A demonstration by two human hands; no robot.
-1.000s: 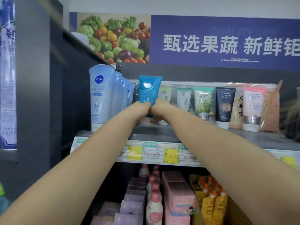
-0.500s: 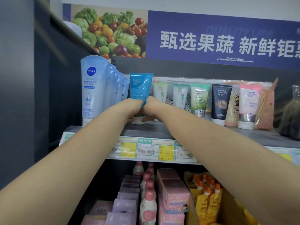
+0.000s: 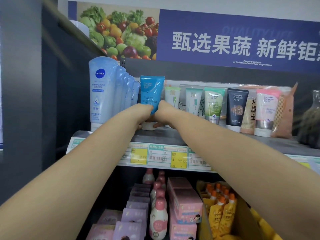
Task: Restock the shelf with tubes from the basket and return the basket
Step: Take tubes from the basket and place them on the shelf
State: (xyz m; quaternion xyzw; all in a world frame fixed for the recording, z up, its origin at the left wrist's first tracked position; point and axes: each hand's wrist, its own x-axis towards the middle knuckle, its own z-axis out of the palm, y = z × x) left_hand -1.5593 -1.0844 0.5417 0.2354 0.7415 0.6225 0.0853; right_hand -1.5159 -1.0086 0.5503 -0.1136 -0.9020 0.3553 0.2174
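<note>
My fingers (image 3: pixel 158 125) curl round the lower part of the blue tube (image 3: pixel 151 94), left hand (image 3: pixel 141 113) on one side and right hand (image 3: pixel 163 112) on the other, both holding it upright on its white cap (image 3: pixel 148 126). Over the last second the tube has come down a little and the cap now sits on the shelf (image 3: pixel 166 135), so I judge this one is as good as placed; what remains is to let go without tipping it. It stands just right of the Nivea tubes (image 3: pixel 103 94) and left of the small white tube (image 3: pixel 172 97). The basket is out of view, so I cannot tell how many are left.

The tube is soft glossy plastic, flat and crimped at the top, tapering to a round hard cap, a shape that wobbles easily. The shelf is dull grey metal, with printed paper price tags (image 3: pixel 176 158) along its front edge.
</note>
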